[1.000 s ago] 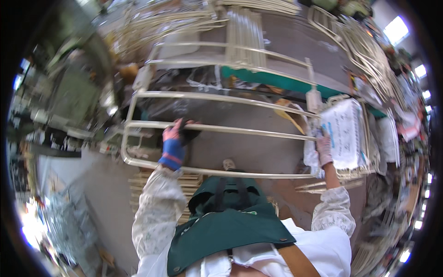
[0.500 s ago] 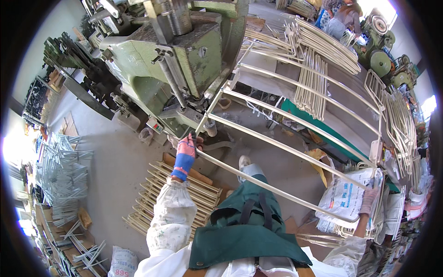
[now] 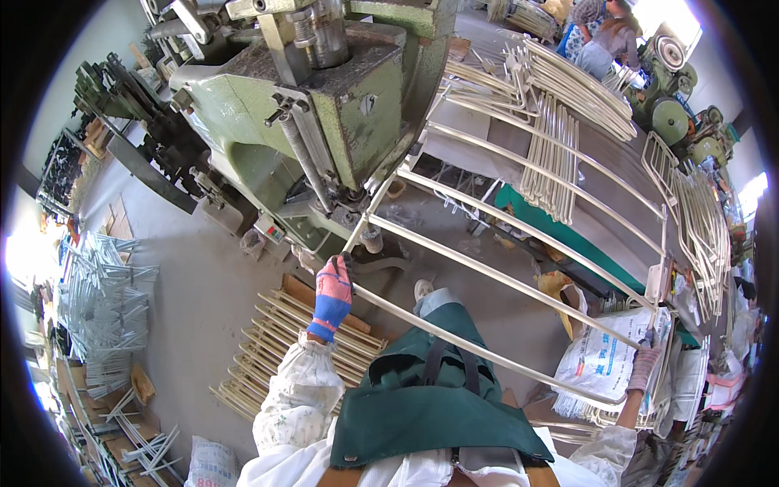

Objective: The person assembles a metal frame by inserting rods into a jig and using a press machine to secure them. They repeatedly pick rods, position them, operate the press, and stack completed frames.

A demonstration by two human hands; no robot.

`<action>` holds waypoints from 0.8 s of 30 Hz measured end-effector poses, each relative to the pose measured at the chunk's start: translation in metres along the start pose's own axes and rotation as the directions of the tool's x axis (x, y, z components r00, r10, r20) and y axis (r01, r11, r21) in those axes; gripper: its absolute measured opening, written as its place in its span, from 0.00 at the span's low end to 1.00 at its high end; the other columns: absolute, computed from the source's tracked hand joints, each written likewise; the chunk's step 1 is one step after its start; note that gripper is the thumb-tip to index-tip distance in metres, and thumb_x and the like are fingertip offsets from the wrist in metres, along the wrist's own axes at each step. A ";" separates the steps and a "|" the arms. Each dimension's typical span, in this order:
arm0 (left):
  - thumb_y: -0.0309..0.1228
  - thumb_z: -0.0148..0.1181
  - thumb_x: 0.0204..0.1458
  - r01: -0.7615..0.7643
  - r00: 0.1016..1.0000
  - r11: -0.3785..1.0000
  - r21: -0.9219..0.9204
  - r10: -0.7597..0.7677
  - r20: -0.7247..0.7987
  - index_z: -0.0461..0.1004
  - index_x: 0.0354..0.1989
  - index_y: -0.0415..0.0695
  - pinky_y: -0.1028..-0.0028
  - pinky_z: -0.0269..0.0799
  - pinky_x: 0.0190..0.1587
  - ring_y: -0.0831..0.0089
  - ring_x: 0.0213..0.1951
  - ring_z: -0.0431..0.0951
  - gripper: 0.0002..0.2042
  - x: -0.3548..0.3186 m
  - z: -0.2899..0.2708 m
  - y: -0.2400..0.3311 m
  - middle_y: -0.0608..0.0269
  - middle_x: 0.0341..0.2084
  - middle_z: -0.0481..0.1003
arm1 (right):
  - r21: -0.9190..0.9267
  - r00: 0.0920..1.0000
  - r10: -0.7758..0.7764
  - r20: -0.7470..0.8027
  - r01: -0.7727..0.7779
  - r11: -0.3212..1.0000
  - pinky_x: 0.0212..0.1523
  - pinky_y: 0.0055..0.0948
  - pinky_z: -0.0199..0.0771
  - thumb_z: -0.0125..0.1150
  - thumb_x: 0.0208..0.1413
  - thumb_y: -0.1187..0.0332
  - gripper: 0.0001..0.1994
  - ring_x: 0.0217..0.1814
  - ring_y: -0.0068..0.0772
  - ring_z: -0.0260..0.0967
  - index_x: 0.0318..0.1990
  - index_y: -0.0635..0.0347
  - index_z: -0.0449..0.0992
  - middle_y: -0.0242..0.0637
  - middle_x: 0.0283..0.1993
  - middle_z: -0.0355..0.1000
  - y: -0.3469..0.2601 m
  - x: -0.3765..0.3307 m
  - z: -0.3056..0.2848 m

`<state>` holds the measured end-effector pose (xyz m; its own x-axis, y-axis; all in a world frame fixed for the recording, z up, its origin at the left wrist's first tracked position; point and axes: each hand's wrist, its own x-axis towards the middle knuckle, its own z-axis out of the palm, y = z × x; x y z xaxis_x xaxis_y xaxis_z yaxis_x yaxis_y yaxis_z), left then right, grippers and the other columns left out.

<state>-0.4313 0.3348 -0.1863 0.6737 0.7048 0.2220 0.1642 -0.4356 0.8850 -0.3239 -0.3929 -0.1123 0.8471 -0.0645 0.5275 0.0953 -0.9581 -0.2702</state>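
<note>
A cream metal tube frame [image 3: 495,273] with several crossbars stretches across from the press to my right side. My left hand [image 3: 333,294], in a pink and blue glove, is closed round its near left corner. On the far right, my right hand [image 3: 644,369], also gloved, is closed on the frame's right side rail near the front; its fingers are partly hidden. The frame's left rail passes beside the lower tooling of a green press [image 3: 369,105]. Whether the rail touches the tooling, I cannot tell.
Bent cream tubes [image 3: 552,162] lie on a table beyond the frame. A tube rack stack [image 3: 280,345] rests on the floor near my left arm. Pale metal parts [image 3: 105,316] are piled far left. A white printed sack [image 3: 596,357] lies under my right hand. Another person [image 3: 604,45] sits far right.
The frame has shifted a little toward me, its left end most. Both hands have moved with it and keep their hold.
</note>
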 end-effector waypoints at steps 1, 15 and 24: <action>0.34 0.44 0.58 -0.001 1.000 0.999 0.032 0.000 0.014 0.69 0.30 0.39 0.64 0.60 0.22 0.56 0.18 0.65 0.12 0.000 -0.002 0.016 0.50 0.15 0.66 | -0.059 0.999 -0.015 -0.034 0.013 0.998 0.39 0.26 0.70 0.50 0.49 0.72 0.12 0.36 0.34 0.70 0.40 0.68 0.71 0.43 0.37 0.71 -0.004 -0.004 -0.003; 0.35 0.44 0.58 0.056 0.990 0.996 0.067 -0.064 0.126 0.70 0.31 0.38 0.70 0.61 0.22 0.71 0.18 0.66 0.13 0.004 -0.010 0.021 0.57 0.14 0.67 | -0.064 0.976 -0.070 -0.208 0.058 0.996 0.27 0.24 0.72 0.50 0.53 0.67 0.09 0.22 0.25 0.70 0.36 0.62 0.73 0.32 0.22 0.72 0.062 -0.018 0.037; 0.40 0.47 0.56 0.428 0.841 0.632 -0.646 -0.017 0.541 0.64 0.47 0.33 0.66 0.74 0.37 0.58 0.35 0.77 0.20 -0.034 -0.001 0.074 0.45 0.39 0.73 | 0.390 0.866 0.486 -0.119 -0.409 0.825 0.32 0.26 0.72 0.52 0.52 0.68 0.10 0.29 0.27 0.71 0.37 0.65 0.75 0.37 0.32 0.73 0.038 -0.021 -0.065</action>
<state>-0.4431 0.2793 -0.1283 0.9535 0.2973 -0.0496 -0.0732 0.3879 0.9188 -0.3720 -0.4458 -0.0806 0.7177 -0.5544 0.4214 -0.0642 -0.6552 -0.7528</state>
